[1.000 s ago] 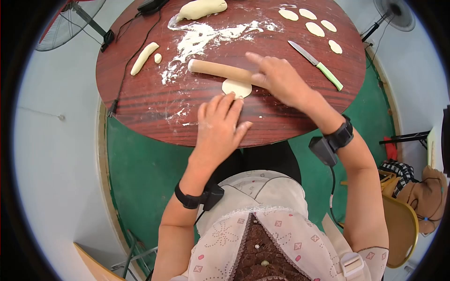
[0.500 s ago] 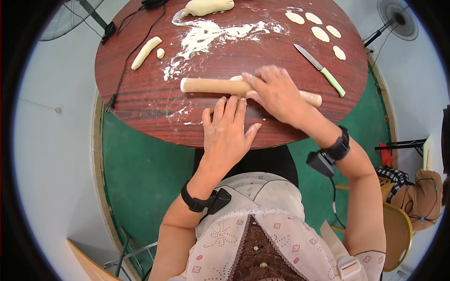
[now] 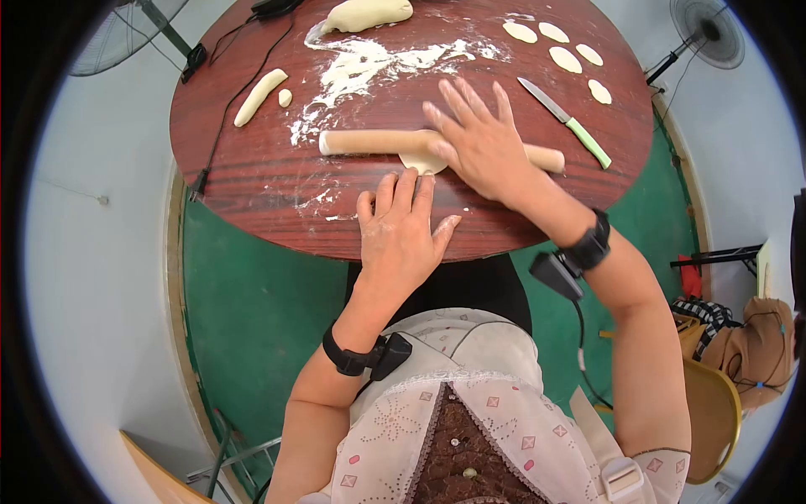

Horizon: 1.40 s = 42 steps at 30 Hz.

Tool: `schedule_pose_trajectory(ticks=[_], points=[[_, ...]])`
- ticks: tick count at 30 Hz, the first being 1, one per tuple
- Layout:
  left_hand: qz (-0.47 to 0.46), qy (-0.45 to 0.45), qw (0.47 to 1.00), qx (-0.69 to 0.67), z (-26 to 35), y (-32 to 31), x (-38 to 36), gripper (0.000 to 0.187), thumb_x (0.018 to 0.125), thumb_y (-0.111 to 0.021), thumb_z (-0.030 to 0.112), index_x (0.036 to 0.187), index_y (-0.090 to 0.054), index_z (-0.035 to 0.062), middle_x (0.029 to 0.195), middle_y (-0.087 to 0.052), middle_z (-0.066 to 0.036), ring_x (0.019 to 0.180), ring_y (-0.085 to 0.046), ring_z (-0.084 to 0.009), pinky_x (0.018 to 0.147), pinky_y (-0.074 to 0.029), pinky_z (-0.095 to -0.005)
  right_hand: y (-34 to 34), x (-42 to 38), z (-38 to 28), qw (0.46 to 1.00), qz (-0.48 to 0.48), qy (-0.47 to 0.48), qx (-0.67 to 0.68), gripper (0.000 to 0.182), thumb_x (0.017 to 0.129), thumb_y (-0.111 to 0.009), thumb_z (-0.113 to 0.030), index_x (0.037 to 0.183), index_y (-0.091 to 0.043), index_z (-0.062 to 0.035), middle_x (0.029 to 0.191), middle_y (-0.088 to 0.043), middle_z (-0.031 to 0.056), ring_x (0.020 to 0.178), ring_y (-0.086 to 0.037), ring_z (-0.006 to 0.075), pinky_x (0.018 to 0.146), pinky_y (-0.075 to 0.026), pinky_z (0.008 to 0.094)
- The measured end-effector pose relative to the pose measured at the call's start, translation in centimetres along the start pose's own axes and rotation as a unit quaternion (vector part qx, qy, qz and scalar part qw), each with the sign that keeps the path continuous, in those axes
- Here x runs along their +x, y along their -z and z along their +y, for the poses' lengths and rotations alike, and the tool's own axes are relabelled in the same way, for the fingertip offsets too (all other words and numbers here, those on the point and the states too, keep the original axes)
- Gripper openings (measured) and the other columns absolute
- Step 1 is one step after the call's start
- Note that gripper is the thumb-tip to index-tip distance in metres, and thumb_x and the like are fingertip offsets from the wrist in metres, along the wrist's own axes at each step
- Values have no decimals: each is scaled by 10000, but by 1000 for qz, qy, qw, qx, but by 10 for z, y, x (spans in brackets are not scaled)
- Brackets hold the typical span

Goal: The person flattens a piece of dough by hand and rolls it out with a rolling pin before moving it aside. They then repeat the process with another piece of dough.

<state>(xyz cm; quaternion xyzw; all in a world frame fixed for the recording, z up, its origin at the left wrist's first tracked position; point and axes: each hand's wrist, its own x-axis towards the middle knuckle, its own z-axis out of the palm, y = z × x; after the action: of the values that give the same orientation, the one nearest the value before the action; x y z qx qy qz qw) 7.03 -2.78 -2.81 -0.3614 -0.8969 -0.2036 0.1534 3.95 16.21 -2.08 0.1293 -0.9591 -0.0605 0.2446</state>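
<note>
A wooden rolling pin (image 3: 361, 142) lies crosswise on the table over a small flat dough round (image 3: 424, 163), whose near edge shows below it. My right hand (image 3: 489, 153) rests with its palm on the pin's right half, fingers stretched out and spread. My left hand (image 3: 400, 244) is open, with its fingertips at the near edge of the dough round. Beyond the pin, white flour (image 3: 361, 69) is scattered. To the left are a dough strip (image 3: 261, 97) and a small dough piece (image 3: 285, 98).
On the dark red round table (image 3: 252, 189), a knife with a green handle (image 3: 588, 143) lies to the right. Several flat dough rounds (image 3: 565, 60) are behind it. A large dough lump (image 3: 368, 14) sits at the back. A black cable (image 3: 222, 126) runs along the left.
The rolling pin has shifted slightly away from me, uncovering more of the dough round. My right hand's fingers have reached forward and spread over the pin. My left hand has barely moved.
</note>
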Motion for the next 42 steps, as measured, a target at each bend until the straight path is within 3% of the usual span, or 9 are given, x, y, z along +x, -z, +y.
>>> schedule_pose_trajectory(ticks=[4,7,15,19,23,24,28,32,42], points=[[-1,-9,1000,5,-2,0,0,535,839,-661,377,1227,-581,18,1280,-521,-162,1189,-443,-333,978,-302,-479,-13,17,13,996,-51,-59,38,542,994,-367,-450,1404,-449,-105,1464,-391,163,1394,-306,322,1123,-150,595],[-4,-9,1000,4,-3,2,1,532,838,-662,374,1227,-581,19,1283,-520,-163,1193,-440,-335,980,-301,-481,10,-5,-3,994,-68,18,79,570,989,-369,-468,1414,-431,-93,1469,-386,164,1395,-305,325,1129,-144,589],[-10,-6,1000,6,-1,2,1,529,832,-671,359,1229,-578,22,1259,-525,-164,1181,-444,-331,977,-301,-474,-15,19,13,998,-26,-63,3,583,977,-390,-484,1425,-419,-112,1467,-390,175,1405,-292,328,1132,-125,588],[5,-22,1000,5,-4,3,2,532,832,-675,356,1233,-575,20,1244,-525,-160,1166,-447,-330,959,-309,-472,-15,19,23,996,-14,-27,89,555,987,-370,-485,1382,-457,-106,1386,-462,159,1335,-379,331,1114,-148,612],[12,0,1000,-7,0,-4,8,545,825,-684,368,1232,-575,23,1169,-524,-153,1114,-455,-325,934,-321,-469,0,2,15,990,-67,26,117,437,894,-602,-343,1252,-550,-100,1105,-609,112,1138,-518,293,1092,-270,515],[5,6,1000,-7,1,-4,11,547,822,-688,372,1232,-577,27,1144,-524,-150,1099,-457,-323,929,-324,-468,-2,1,13,996,33,41,76,360,845,-665,-284,1144,-612,-92,949,-634,74,1030,-556,252,1046,-321,460],[-17,2,1000,9,-6,-3,25,495,808,-705,365,1215,-604,100,1058,-509,-126,1073,-460,-316,914,-343,-457,6,3,37,994,22,-62,93,361,865,-644,-294,1158,-608,-87,983,-637,96,1023,-555,276,979,-351,467],[-75,-106,988,-83,-22,7,30,395,813,-696,287,1177,-632,145,1114,-523,-123,1083,-470,-312,932,-355,-457,21,-5,46,988,-8,-75,135,375,872,-639,-296,1173,-605,-74,997,-637,118,1018,-555,304,965,-358,447],[-13,-107,994,-10,-11,11,15,452,805,-697,267,1169,-600,17,1184,-540,-133,1130,-477,-306,959,-342,-457,32,-38,3,985,-13,-37,166,397,862,-651,-271,1199,-598,-70,1004,-619,117,1024,-553,306,987,-357,477]])
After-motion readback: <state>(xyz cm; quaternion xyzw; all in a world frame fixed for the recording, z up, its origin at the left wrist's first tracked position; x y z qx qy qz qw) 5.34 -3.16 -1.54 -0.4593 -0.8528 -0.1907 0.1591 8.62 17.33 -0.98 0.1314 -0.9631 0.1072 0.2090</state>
